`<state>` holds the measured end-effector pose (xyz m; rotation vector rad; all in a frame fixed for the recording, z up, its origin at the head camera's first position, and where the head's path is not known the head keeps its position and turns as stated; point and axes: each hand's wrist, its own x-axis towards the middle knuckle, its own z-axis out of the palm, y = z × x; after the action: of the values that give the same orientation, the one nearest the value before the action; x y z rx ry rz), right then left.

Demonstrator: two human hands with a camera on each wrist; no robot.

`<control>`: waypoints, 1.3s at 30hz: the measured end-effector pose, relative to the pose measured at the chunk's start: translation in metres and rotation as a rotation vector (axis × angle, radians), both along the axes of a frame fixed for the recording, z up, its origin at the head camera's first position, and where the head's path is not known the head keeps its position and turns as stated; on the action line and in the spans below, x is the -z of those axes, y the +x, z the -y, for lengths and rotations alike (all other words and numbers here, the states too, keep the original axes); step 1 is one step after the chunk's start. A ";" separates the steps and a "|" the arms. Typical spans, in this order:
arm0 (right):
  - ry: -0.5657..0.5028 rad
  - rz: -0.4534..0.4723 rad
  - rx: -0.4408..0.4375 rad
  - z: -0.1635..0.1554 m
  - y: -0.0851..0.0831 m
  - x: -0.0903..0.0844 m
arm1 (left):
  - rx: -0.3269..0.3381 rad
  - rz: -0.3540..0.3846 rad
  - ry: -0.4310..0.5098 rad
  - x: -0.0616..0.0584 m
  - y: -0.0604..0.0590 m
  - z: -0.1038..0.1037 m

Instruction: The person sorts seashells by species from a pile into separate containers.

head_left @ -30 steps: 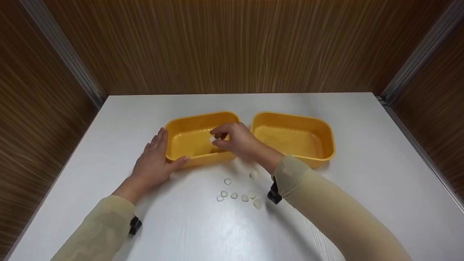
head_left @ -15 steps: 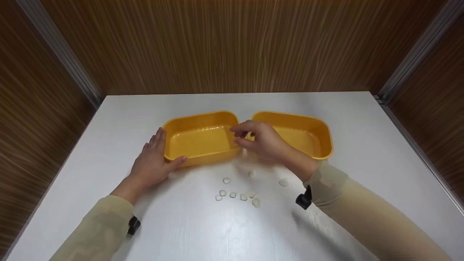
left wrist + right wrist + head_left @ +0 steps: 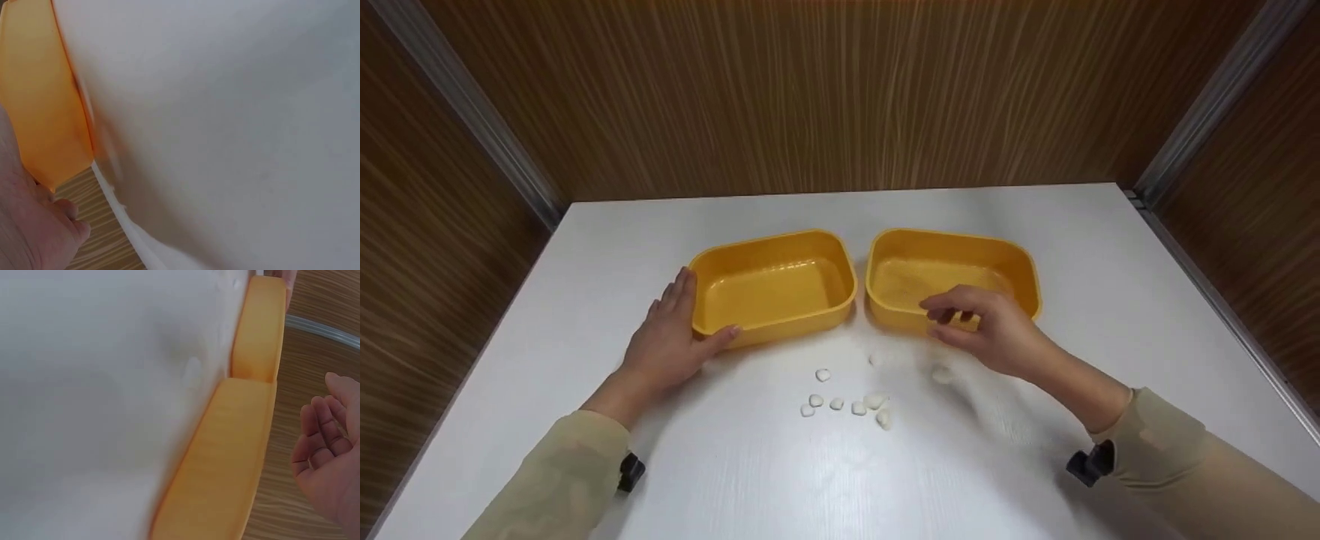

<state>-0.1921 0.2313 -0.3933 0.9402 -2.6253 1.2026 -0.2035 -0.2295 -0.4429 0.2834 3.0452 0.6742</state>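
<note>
Right hand pulled back from over the left tub to the right tub's near wall, fingers loosely curled, nothing held. Left hand still braces left tub, fingers flat. Pebbles scattered nearer the table's front edge, neither tub showing any

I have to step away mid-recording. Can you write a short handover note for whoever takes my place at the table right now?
Left hand: open, resting against the outer left side of the left yellow plastic tub.
Right hand: holds nothing, fingers loosely curled, at the near rim of the right yellow plastic tub.
Small white pebble-like pieces: all loose on the white table in front of the tubs, one just below the right hand.
Done: nothing visible in either tub.
Left: every piece is outside the tubs.
</note>
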 end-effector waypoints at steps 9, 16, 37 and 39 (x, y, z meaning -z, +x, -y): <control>0.010 0.072 0.006 -0.026 0.023 0.024 | -0.002 0.008 -0.005 0.000 0.002 0.003; 0.008 0.093 -0.047 -0.033 0.030 0.043 | -0.006 0.009 0.002 0.000 0.003 0.004; 0.116 0.192 -0.035 -0.035 0.024 0.068 | -0.013 0.021 0.009 -0.001 0.003 0.003; 0.118 0.191 -0.036 -0.035 0.024 0.069 | -0.014 0.024 0.012 -0.001 0.003 0.003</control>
<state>-0.1684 0.2660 -0.4620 0.9383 -2.8683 1.2136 -0.2010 -0.2328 -0.4418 0.2528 3.0241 0.6909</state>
